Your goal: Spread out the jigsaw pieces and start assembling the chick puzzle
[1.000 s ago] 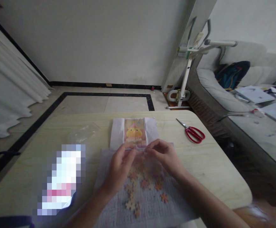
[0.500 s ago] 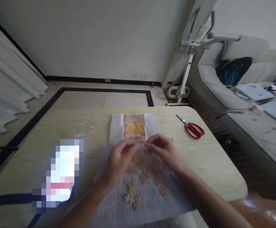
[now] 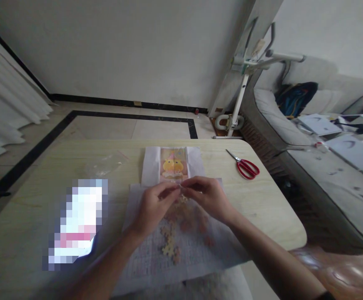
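Note:
My left hand (image 3: 153, 204) and my right hand (image 3: 209, 198) are closed in pinches, with their fingertips meeting at the middle of the table. Something small and pale shows between the fingertips, too covered and blurred to name. Below them, a heap of small snowflake-shaped interlocking pieces (image 3: 169, 246), cream and orange, lies on a printed sheet (image 3: 147, 266). My forearms frame the heap on both sides. Just beyond my fingers is a white paper (image 3: 150, 164) bearing a picture of a yellow cartoon figure (image 3: 172, 164).
Red-handled scissors (image 3: 246, 167) lie at the table's right. To the left are a clear plastic bag (image 3: 106, 163) and a lit, blurred-out device (image 3: 80, 221). Past the table (image 3: 270, 208) stand a white metal frame (image 3: 240, 93) and a grey sofa (image 3: 281, 121).
My hands have come together from slightly apart, so their fingertips now meet. The view has shifted a little, moving the table and scissors leftward in the picture.

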Demonstrator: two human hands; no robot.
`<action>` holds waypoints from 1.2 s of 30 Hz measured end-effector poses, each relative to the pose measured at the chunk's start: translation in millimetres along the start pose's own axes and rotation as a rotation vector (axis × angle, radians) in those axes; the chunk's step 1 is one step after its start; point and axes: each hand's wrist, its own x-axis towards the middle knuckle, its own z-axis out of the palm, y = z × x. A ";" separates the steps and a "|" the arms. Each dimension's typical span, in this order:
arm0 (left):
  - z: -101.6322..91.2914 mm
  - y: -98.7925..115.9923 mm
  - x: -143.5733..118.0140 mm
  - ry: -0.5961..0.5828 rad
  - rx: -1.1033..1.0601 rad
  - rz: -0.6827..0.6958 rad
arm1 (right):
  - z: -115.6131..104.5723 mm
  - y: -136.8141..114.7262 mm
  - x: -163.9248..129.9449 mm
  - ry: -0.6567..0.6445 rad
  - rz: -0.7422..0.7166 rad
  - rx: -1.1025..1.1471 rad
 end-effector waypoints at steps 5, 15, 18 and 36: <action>-0.8 -0.2 -0.1 -0.025 -0.006 0.015 | -7.3 -6.1 -9.4 0.047 -0.066 -0.105; -22.7 -2.6 10.7 0.371 0.195 0.224 | -28.5 -11.1 -60.2 -0.256 -0.103 -0.732; -28.7 -0.2 12.9 0.430 0.210 0.246 | -27.0 -8.2 -59.8 -0.266 -0.108 -0.794; -21.2 3.8 13.1 0.240 -0.193 -0.004 | -23.6 3.0 -54.2 -0.171 -0.248 -0.818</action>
